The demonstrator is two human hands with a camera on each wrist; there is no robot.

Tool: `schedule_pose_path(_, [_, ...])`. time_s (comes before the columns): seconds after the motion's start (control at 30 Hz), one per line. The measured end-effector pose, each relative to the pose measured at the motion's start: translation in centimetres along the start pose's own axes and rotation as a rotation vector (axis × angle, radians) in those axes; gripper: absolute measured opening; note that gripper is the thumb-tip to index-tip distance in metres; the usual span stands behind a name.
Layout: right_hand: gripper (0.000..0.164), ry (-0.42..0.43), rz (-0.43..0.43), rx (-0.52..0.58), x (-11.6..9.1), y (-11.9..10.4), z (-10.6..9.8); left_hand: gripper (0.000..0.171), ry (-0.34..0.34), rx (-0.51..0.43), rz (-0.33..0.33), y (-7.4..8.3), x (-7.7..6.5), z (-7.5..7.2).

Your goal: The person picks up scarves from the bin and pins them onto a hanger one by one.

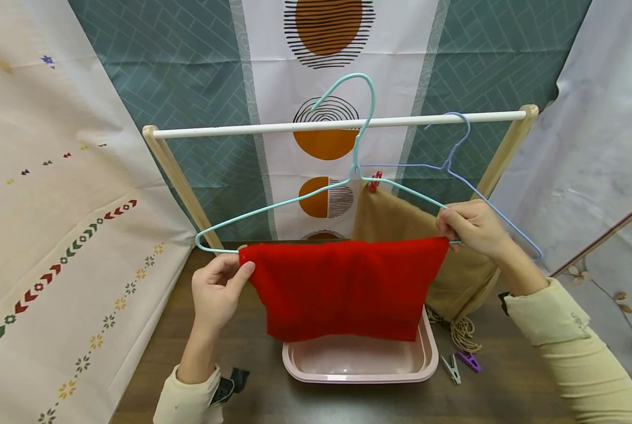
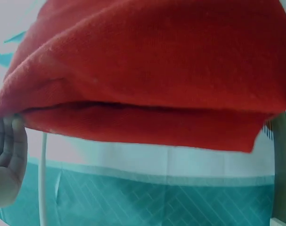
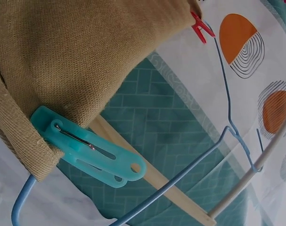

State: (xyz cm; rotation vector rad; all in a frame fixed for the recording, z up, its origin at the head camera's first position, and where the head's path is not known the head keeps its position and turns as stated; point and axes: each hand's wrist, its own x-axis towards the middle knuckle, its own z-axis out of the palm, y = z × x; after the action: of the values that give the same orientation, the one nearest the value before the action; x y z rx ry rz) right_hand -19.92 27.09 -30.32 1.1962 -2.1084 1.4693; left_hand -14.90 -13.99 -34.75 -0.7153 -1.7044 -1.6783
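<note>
A red cloth [image 1: 348, 288] hangs folded over the lower bar of a mint-green hanger [image 1: 273, 207]. My left hand [image 1: 218, 285] pinches the cloth's upper left corner, thumb in front, at the bar. At the other end, my right hand [image 1: 469, 227] grips the right end of the hanger beside the cloth's right corner. The hanger's hook rises above the white rod [image 1: 231, 129] and overlaps it in the head view. Seen from the left wrist, the red cloth [image 2: 157, 61] fills the upper part and its lower folds hang one over the other.
On the rod's right hangs a blue hanger [image 1: 498, 215] with a brown cloth [image 1: 395, 218], held by a red clothespin [image 1: 375, 182] and a teal clothespin [image 3: 86, 146]. Below stand a pink basin [image 1: 361, 378], a grey clothespin [image 1: 451, 370] and a purple clothespin [image 1: 469, 361].
</note>
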Motion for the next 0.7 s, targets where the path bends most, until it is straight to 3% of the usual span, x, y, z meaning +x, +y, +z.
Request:
schedule_pose_path(0.1, [0.035,0.006,0.024,0.005,0.0,0.1,0.0,0.005,-0.008,-0.017,0.025,0.4,-0.2,0.4])
schedule_pose_path(0.17, [0.034,-0.006,0.026,0.026,0.1,0.1,-0.1,0.005,0.004,-0.023,0.002,0.5,-0.4,0.5])
schedule_pose_path(0.27, [0.034,-0.037,-0.002,0.071,0.1,-0.1,-0.2,0.011,0.027,-0.056,-0.123,0.5,-0.5,0.4])
schedule_pose_path(0.4, [0.035,-0.091,-0.051,0.036,0.2,-0.6,-0.2,0.022,0.001,-0.072,-0.280,0.1,-0.3,0.3])
schedule_pose_path(0.47, [0.036,-0.105,-0.058,-0.010,0.2,-0.7,-0.2,0.021,-0.022,-0.039,-0.280,-0.2,-0.3,0.2])
schedule_pose_path(0.57, [0.035,-0.106,-0.069,-0.004,0.1,-0.7,-0.2,0.017,-0.017,0.026,-0.219,-0.5,-0.4,0.1])
schedule_pose_path(0.7, [0.035,-0.084,-0.055,0.003,-0.1,-0.8,-0.4,0.016,0.007,0.024,-0.180,-0.6,-0.4,-0.1])
